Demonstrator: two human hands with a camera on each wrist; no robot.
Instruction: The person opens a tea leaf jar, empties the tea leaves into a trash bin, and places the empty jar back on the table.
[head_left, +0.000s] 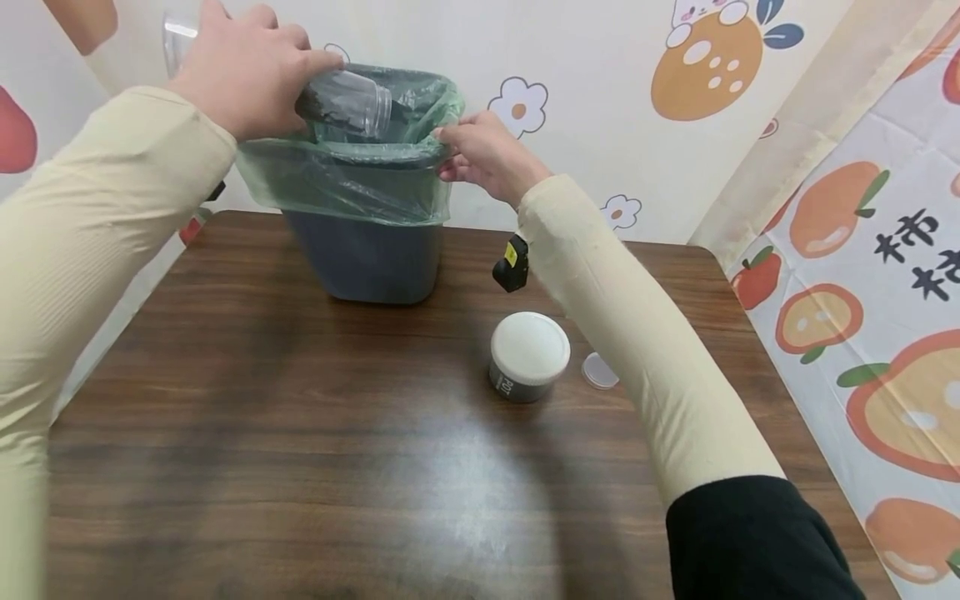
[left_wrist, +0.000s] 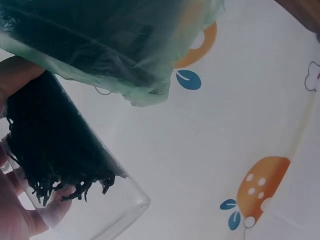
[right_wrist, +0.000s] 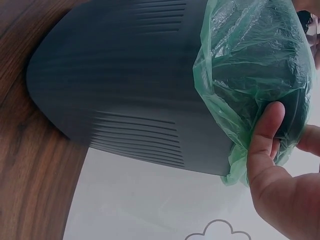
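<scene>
My left hand (head_left: 251, 75) grips a clear jar (head_left: 360, 102), tipped over on its side above the trash bin (head_left: 367, 258). Its mouth points right, over the opening. Dark, twisted dry shreds (left_wrist: 60, 140), like loose tea leaves, fill much of the jar in the left wrist view. A thin green bag (head_left: 352, 187) lines the bin and folds down over its rim. With thumb and fingers my right hand (head_left: 491, 154) holds the bin's right rim and the bag there; the thumb (right_wrist: 270, 122) lies on the bag in the right wrist view.
On the brown wooden table (head_left: 300, 442) stands a small dark pot with a white lid (head_left: 530, 346). Beside it lies a flat round clear disc (head_left: 600, 371), close to my right forearm. A fruit-patterned wall covering (head_left: 585, 67) rises behind the bin.
</scene>
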